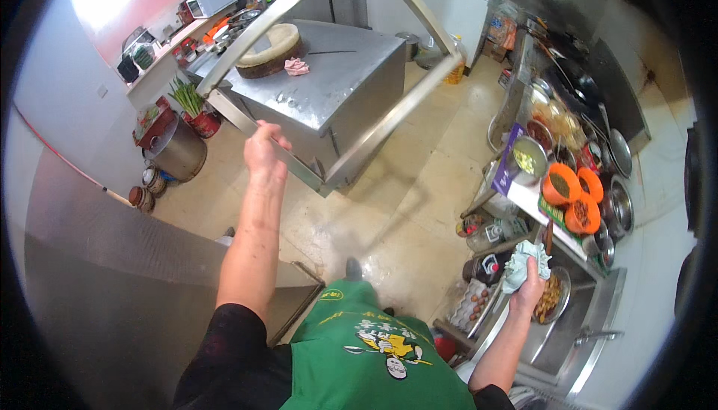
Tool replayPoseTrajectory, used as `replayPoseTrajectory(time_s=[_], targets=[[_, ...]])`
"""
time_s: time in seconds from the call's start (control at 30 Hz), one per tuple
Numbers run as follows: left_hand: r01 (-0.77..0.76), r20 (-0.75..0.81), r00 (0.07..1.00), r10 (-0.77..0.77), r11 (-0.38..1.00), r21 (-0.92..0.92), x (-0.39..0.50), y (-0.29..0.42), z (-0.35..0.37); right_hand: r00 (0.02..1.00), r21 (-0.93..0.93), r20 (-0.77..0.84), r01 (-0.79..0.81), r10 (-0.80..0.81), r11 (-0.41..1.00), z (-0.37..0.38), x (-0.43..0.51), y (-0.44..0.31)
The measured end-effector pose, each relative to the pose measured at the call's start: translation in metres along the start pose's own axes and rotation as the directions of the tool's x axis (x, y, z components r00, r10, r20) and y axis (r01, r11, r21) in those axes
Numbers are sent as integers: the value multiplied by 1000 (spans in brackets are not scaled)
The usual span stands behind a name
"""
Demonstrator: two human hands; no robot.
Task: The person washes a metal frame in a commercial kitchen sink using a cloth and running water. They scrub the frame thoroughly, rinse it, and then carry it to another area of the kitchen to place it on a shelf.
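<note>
My left hand [266, 149] grips the lower bar of a square metal frame [387, 113], held up in front of me. Behind the frame stands a stainless steel worktable with a round chopping block [269, 51] and a crumpled pink cloth [296, 66] on it. Out to the right, my right hand [527, 289] holds a bunched pale green cloth [526, 266], close to the edge of a steel sink. A bowl of brown food pieces [549, 298] is beside that hand, in the sink.
Orange containers [561, 184] and a metal pot [526, 160] crowd the right counter. Bottles and an egg tray [470, 304] lie below. At the left are a large steel pot [178, 149], green stalks in a red bucket [202, 124] and a big metal panel [140, 275]. Tiled floor [437, 186] runs between.
</note>
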State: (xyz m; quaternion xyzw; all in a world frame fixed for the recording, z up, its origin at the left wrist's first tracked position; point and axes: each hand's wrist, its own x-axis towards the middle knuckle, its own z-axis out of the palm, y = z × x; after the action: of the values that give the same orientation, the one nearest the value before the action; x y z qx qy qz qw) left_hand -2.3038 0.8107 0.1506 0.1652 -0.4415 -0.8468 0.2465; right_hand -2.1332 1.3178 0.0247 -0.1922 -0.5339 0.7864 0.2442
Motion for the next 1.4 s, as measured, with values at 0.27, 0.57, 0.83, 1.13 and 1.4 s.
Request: replayPoseTrajectory(time_s=[0.27, 0.57, 0.83, 1.13, 1.4], targets=[[239, 3, 968, -249, 924, -298, 242, -54, 42, 997, -83, -69, -26, 21, 996, 142, 144, 68], [260, -178, 922, -343, 892, -371, 419, -100, 128, 957, -169, -207, -240, 204, 956, 242, 304, 89], [165, -351, 885, -307, 911, -379, 491, -134, 129, 957, -209, 136, -226, 257, 951, 370, 494, 167], [-252, -511, 860, 13, 881, -401, 449, -69, 82, 738, -312, 612, -105, 285, 944, 641, 628, 218], [-590, -688, 677, 262, 752, -294, 381, -13, -2, 509, -362, 742, -242, 436, 900, 747, 537, 280]])
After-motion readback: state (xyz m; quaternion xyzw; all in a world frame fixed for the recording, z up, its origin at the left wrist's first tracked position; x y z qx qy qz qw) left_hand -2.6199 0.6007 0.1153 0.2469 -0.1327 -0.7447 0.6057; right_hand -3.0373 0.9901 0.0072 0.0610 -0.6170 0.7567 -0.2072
